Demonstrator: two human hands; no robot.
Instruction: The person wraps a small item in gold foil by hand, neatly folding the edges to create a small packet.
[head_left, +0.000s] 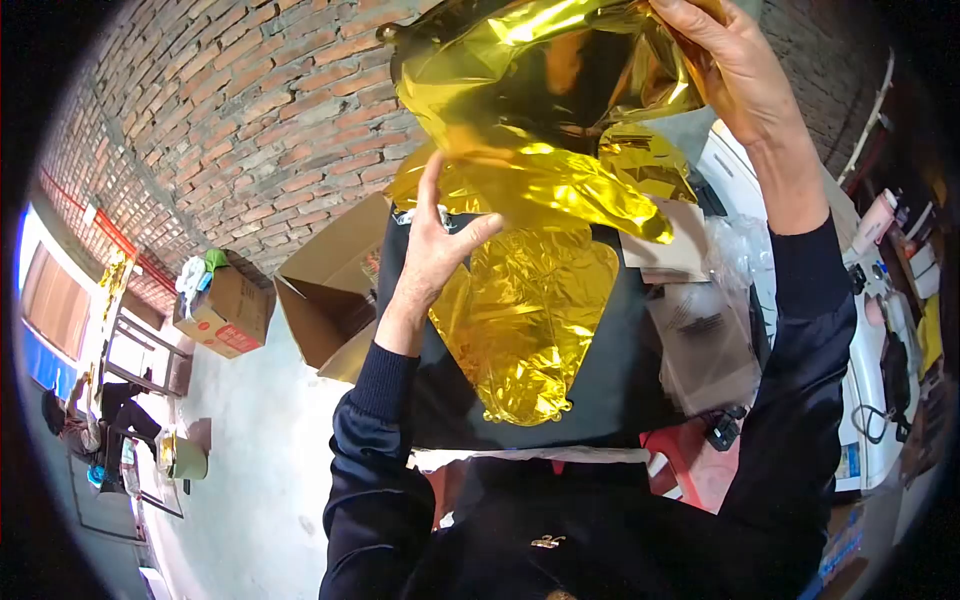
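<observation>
**Both hands on a raised gold foil balloon**

Left hand: mine, lifted in front of me, with the fingers upright against the lower folds of the gold foil balloon. The thumb is pressed across the foil from the near side, so I am pinching the foil.

Right hand: mine, higher and well to the right, close to the top edge of view. The fingers are curled over the balloon's upper edge and gripping it.

Gold foil balloon: deflated and crumpled. It hangs in the air between my two hands, stretched from upper right down to lower left, clear of the surface below.

Second foil piece: gold and flat, lying on the black tabletop. It sits directly under the raised balloon, just below and right of my left hand. Neither hand touches it.

Clear plastic bags: on the right of the tabletop, under my right forearm.

Open cardboard box: on the floor left of the table, beside my left wrist.

Smaller carton: farther left, against the brick wall.

Seated person: far left, well apart from me.
</observation>
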